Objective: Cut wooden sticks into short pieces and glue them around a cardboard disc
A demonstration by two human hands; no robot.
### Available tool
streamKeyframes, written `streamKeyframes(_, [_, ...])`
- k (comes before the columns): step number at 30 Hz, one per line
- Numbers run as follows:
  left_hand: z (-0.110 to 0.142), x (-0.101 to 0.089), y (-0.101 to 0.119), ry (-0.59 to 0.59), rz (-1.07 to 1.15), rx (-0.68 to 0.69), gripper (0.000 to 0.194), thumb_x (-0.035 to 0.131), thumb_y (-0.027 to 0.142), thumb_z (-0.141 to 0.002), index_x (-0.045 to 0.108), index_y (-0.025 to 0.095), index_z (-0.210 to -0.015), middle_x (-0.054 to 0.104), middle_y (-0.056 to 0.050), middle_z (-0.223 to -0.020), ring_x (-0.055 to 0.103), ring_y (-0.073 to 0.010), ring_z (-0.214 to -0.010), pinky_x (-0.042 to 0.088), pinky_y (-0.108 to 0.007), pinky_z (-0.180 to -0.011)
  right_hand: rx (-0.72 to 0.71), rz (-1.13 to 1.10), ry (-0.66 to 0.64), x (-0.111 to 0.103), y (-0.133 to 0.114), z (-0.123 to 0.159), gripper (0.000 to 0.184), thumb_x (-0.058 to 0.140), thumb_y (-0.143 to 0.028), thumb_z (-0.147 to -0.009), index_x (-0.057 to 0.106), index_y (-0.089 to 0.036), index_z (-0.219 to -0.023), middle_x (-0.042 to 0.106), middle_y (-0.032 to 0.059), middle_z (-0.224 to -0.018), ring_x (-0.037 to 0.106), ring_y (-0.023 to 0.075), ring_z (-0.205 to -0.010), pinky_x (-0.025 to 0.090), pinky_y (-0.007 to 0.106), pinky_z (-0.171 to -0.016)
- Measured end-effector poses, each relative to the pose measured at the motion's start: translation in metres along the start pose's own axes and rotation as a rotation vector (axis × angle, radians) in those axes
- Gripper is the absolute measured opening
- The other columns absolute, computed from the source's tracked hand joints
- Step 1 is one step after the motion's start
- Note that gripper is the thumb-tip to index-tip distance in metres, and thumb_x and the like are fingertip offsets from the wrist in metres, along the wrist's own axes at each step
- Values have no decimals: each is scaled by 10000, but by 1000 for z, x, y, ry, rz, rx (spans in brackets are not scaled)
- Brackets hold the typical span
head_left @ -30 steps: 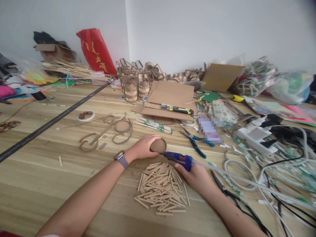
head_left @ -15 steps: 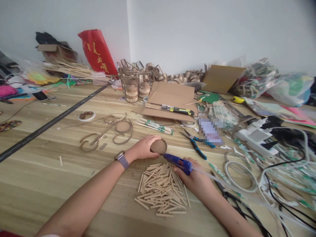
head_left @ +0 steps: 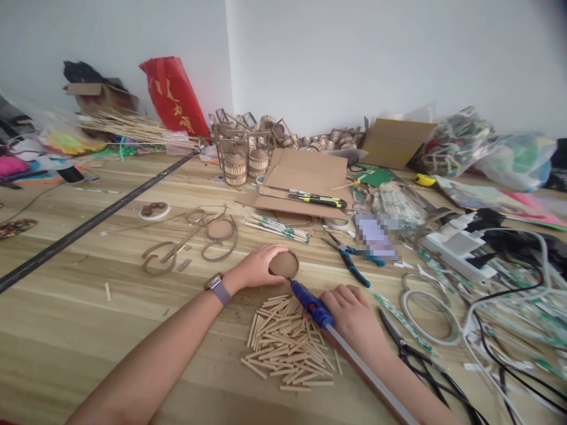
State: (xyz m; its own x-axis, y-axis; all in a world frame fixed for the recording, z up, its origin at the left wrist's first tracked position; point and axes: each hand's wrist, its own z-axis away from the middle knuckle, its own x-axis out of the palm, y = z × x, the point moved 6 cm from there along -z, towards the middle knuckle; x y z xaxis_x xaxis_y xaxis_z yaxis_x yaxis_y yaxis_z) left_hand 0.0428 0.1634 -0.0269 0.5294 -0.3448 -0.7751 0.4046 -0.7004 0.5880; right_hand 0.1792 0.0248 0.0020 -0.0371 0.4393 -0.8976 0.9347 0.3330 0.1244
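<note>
My left hand (head_left: 259, 265) curls its fingers around a round cardboard disc (head_left: 284, 264) with a dark ridged rim, holding it on the table. In my right hand (head_left: 349, 313) is a blue hot glue gun (head_left: 313, 304), its nozzle at the disc's near edge. A clear glue stick (head_left: 363, 363) sticks out of the gun's back, over my right forearm. Just below the gun lies a pile of short wooden sticks (head_left: 287, 348). Beyond my left hand rests another cardboard disc (head_left: 220, 229) beside curled brown strips (head_left: 160, 258).
Blue-handled pliers (head_left: 352, 265) and black scissors (head_left: 410, 354) lie to the right, near a white power strip (head_left: 460, 248) with cables. A utility knife (head_left: 319, 199) rests on cardboard sheets (head_left: 305, 171). Small wooden buckets (head_left: 234, 168) stand behind. A black strip (head_left: 101, 206) crosses the left side.
The glue gun has turned in my right hand, its rear now pointing toward me, and its tip has shifted slightly left along the disc's near edge. My left hand keeps its hold.
</note>
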Motion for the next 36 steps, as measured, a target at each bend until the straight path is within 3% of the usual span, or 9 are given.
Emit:
streamKeyframes(5, [1,-1,1,-12,37,-30,722,783,329,-644,489,183,-1286,513,-141,-1359,457,-315,-1269,352,-461,-1078,139,-115,-8,-5,18,0,132,539,-260,-833,620,-199,-749,672,69,-692,586,240,-719,397,367,-739])
streamKeyframes(11, [2,-2,2,-7,30,-13,704,759,270,-648,483,209,-1293,513,-127,-1356,464,-303,-1263,359,-458,-1071,907,-1010,-162,25,70,12,492,456,-651,-810,638,-200,-733,623,39,-569,579,194,-524,424,293,-472])
streamKeyframes(15, [2,-2,1,-13,19,-17,705,762,277,-652,481,199,-1293,506,-130,-1363,456,-304,-1269,356,-455,-1081,1042,-1398,-258,34,82,18,461,545,-617,-779,658,-170,-763,685,70,-686,631,184,-606,508,307,-587])
streamKeyframes(18, [1,-2,2,-17,17,-21,713,767,273,-647,479,195,-1295,505,-132,-1363,456,-303,-1269,357,-453,-1082,899,-1032,-329,28,100,20,386,531,-521,-808,695,-173,-831,704,82,-739,645,227,-682,507,352,-644])
streamKeyframes(21, [2,-2,3,-23,21,-22,715,765,266,-648,476,191,-1298,501,-134,-1365,451,-298,-1275,352,-446,-1087,626,-428,-198,5,102,11,277,507,-395,-852,708,-208,-886,705,87,-808,634,252,-746,484,375,-681])
streamKeyframes(23, [2,-2,4,-26,26,-26,715,760,261,-649,475,179,-1299,500,-139,-1366,448,-300,-1279,349,-442,-1091,307,-295,-100,-8,75,-2,256,470,-330,-897,700,-221,-892,701,89,-870,621,241,-811,477,363,-734])
streamKeyframes(26, [2,-3,4,-27,31,-37,718,757,262,-646,475,181,-1301,500,-137,-1367,453,-307,-1274,356,-446,-1084,-158,-371,-139,-15,17,-14,314,376,-183,-944,685,-227,-906,697,67,-847,601,196,-826,467,309,-744])
streamKeyframes(30, [2,-3,4,-37,33,-45,733,767,281,-642,472,170,-1305,497,-145,-1371,452,-310,-1273,355,-447,-1083,-328,-292,-262,-8,-23,-19,272,398,-116,-952,656,-200,-951,688,51,-841,584,172,-806,450,272,-690])
streamKeyframes(36, [2,-3,3,-38,40,-39,734,775,288,-640,474,173,-1300,501,-140,-1366,450,-307,-1273,350,-436,-1084,-403,-224,-189,-3,-23,-17,174,470,-126,-919,635,-176,-949,678,66,-808,595,199,-758,445,294,-648])
